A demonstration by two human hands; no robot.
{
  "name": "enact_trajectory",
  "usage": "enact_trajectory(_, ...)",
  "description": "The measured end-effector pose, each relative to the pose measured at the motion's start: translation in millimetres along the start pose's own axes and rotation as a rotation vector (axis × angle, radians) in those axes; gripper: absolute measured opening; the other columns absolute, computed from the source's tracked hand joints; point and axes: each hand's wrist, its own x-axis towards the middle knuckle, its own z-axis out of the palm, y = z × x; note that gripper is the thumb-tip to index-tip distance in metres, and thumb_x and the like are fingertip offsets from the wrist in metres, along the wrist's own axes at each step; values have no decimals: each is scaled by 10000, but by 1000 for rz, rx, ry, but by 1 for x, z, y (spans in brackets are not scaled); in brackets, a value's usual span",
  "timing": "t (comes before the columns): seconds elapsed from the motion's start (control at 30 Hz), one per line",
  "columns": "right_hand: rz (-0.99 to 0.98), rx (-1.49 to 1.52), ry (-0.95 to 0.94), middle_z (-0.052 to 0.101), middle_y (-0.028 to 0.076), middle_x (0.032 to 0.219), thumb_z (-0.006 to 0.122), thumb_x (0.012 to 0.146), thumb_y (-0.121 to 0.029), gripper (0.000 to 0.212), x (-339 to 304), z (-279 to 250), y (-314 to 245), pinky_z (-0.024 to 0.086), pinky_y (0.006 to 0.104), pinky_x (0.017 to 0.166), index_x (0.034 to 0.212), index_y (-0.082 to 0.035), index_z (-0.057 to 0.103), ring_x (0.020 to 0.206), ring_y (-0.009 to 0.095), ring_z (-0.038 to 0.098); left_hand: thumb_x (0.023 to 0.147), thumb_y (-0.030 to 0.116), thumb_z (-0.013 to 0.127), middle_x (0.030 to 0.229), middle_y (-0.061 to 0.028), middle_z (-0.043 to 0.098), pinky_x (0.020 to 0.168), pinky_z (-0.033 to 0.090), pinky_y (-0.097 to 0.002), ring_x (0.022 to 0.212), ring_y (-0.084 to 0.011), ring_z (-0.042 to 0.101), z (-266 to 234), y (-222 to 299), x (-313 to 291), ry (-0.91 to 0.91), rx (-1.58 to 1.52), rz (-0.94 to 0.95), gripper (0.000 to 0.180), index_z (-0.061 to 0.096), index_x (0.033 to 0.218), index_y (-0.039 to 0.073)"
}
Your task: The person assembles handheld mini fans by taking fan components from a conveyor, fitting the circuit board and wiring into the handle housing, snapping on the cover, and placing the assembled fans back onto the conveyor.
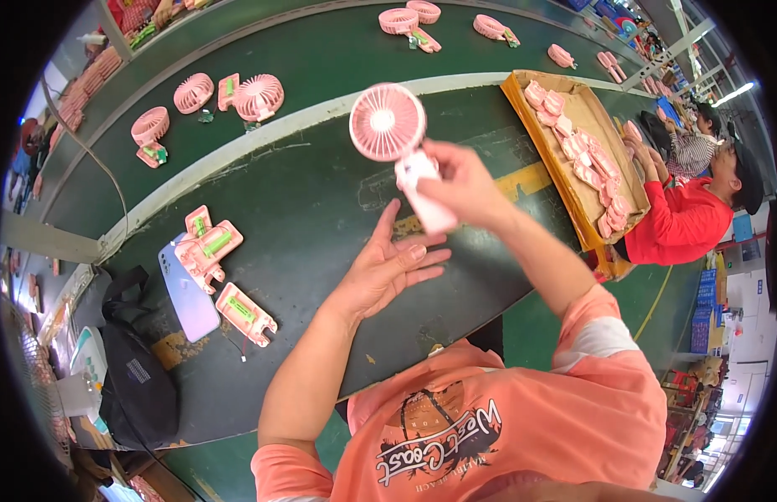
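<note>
My right hand (470, 186) grips a pink handheld fan (388, 123) by its pale handle, with the round grille pointing away from me. The fan is held up over the dark green worktable (322, 184). Below the handle, my left hand (382, 272) has its fingers spread and holds nothing. To its left lie pink handle shells (247, 315) with green parts inside. More shells (209, 243) of that kind rest partly on a bluish phone (188, 293).
A shallow cardboard box (585, 159) of pink parts stands at the right, beside a co-worker in a red top (685, 222). Past a pale rail (309, 117), pink fan heads (259, 98) lie on a green belt. A black bag (133, 376) sits at the left.
</note>
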Motion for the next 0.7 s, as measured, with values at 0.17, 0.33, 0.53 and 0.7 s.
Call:
enact_trajectory(0.17,-226,-769,151,533,162,978,650,803,-208,330,124,-24,-15,483,388,832,1091,-45,648,895,291,560,1009,154,504,1372,-254,473,1035,456,-459,1238,-341,537,-8,0,0,-87,45,-106,608,190,1529,136)
enact_trajectory(0.33,-312,-1008,368,528,188,1044,637,822,-209,284,220,-29,29,485,414,853,1055,-48,664,941,345,560,999,155,539,1303,-177,545,1034,464,-418,1211,-273,553,-5,3,3,-80,1,-196,520,330,1470,80)
enact_trajectory(0.53,-327,-1187,351,551,179,1074,604,851,-193,202,254,-28,65,489,426,848,935,-40,704,998,345,568,1021,152,478,1347,-209,510,1055,437,-438,1254,-300,519,-7,6,3,-94,-7,-210,488,323,1474,60)
enact_trajectory(0.7,-349,-1134,417,634,237,897,532,874,-230,270,284,-80,49,502,499,773,845,-9,684,861,406,614,1021,122,467,1355,-207,502,1059,431,-430,1260,-299,513,-6,12,-1,-51,-39,-234,489,310,1479,55)
